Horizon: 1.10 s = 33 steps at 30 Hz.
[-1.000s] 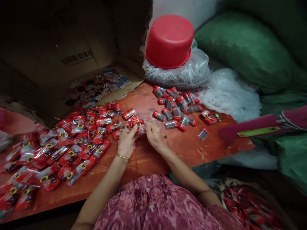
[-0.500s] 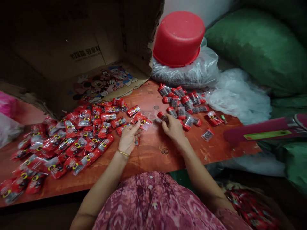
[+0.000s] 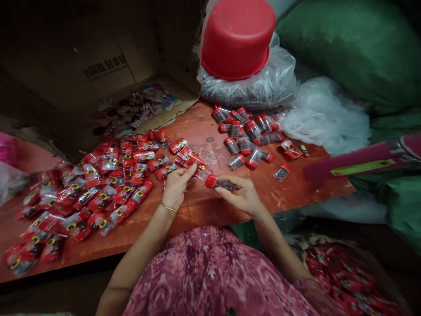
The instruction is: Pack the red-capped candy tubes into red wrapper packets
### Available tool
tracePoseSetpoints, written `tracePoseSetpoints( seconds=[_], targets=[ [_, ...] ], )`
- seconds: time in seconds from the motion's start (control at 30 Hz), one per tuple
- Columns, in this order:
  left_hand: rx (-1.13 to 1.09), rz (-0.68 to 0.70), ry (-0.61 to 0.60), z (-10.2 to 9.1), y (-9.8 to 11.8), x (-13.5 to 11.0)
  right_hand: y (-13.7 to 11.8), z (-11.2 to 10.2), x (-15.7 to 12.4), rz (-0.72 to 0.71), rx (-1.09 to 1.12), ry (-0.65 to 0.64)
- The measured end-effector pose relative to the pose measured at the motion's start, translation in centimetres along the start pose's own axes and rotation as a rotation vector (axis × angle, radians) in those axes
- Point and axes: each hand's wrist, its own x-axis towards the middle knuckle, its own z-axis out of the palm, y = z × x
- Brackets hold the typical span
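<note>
Gripping a red packet (image 3: 201,166) in left hand (image 3: 175,188), a bottle (image 3: 218,182) in right hand (image 3: 246,198), with heaped packets (image 3: 102,198) leftward, loose bottles (image 3: 245,145) ahead, pink pole (image 3: 360,164) rightward.

Glossy plastic packets (image 3: 103,198) gleaming here, matt, ragged-edged cardboard box (image 3: 69,39), smooth plastic tub (image 3: 238,39), shiny metal-looking bracelet (image 3: 169,207)!

your red table (image 3: 194,125) in front of you, a bit of pale wall (image 3: 285,7) past it, dim light around you, big green sacks (image 3: 348,52) to your right
</note>
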Motion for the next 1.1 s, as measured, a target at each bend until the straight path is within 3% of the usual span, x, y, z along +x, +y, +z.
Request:
tracePoseSetpoints(
  seconds=[0.1,0.27,0.4,0.53,0.7,0.97,1.1],
  targets=[
    [0.092,0.053,-0.028,-0.4,-0.2,0.0,-0.1,0.1,0.1,0.028,0.039,-0.049],
    [0.192,0.133,-0.071,-0.6,-0.6,0.1,0.3,0.6,0.3,0.102,0.164,0.019],
    [0.103,0.105,-0.085,0.1,-1.1,0.0,0.7,1.2,0.3,0.142,0.282,-0.01],
    [-0.026,0.087,-0.068,1.1,-1.8,-0.5,1.4,2.7,0.2,0.198,0.388,0.069],
    [-0.077,0.07,-0.05,1.6,-2.1,-0.8,2.2,4.5,0.1,0.166,0.366,0.209],
    [-0.103,0.039,-0.153,1.4,-2.4,-0.3,2.2,4.3,0.6,0.166,0.37,0.154],
    [-0.102,0.133,-0.166,1.2,-2.2,0.3,2.1,5.0,0.7,0.103,0.33,0.12]
  ],
)
